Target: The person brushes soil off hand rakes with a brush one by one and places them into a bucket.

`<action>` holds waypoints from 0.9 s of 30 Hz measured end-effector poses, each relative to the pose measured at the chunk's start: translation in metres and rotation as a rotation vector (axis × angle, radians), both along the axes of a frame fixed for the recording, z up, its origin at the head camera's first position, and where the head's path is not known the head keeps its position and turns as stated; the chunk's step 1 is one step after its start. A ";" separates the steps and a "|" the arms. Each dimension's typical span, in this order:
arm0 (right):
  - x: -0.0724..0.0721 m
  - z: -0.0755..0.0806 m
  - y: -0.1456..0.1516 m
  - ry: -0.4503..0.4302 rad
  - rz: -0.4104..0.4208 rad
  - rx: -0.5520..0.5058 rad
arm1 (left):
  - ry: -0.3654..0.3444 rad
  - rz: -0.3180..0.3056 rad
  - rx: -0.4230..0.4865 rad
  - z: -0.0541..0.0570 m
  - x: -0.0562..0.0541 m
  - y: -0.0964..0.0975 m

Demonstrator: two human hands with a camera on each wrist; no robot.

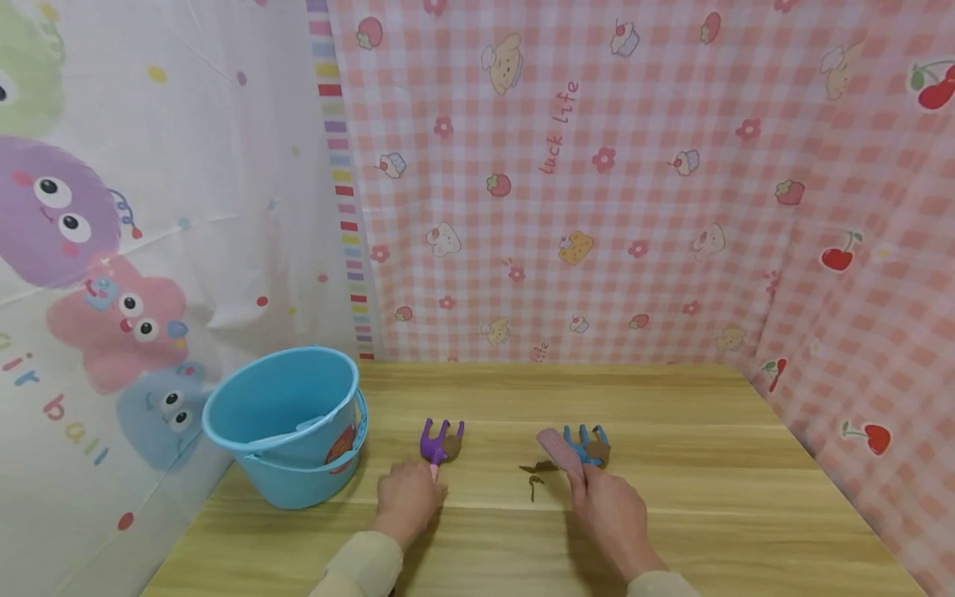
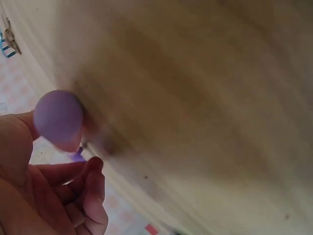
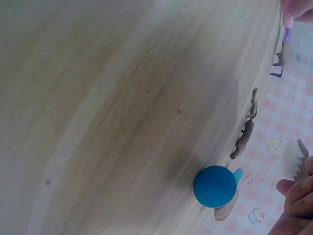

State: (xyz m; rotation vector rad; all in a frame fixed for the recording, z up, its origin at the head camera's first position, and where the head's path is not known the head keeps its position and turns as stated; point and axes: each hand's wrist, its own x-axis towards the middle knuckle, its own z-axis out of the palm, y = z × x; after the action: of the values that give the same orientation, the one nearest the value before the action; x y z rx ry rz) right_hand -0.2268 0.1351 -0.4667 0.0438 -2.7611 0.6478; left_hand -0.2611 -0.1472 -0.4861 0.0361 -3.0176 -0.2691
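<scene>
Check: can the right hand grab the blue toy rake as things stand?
Probably not without freeing up first: the right hand is holding a pink brush. The blue toy rake itself lies close by on the table.

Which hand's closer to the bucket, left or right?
Left. The left hand is just right of the bucket, on the purple fork; the right hand is much farther right, holding the brush near the blue fork.
</scene>
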 end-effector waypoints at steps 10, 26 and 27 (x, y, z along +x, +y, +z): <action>0.003 -0.001 0.001 0.001 -0.011 -0.014 | 0.086 -0.033 -0.056 -0.005 0.001 -0.004; 0.003 0.001 0.004 0.036 -0.011 -0.008 | 0.223 -0.193 0.012 0.026 0.008 0.010; 0.003 0.001 0.004 0.050 -0.008 -0.010 | 0.230 -0.206 0.008 0.027 0.010 0.013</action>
State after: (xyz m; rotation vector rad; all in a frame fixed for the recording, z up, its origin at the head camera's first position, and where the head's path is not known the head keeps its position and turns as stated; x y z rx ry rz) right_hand -0.2235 0.1386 -0.4660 0.0463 -2.7091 0.6496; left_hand -0.2508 -0.1342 -0.4593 -0.2859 -2.7912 -0.2813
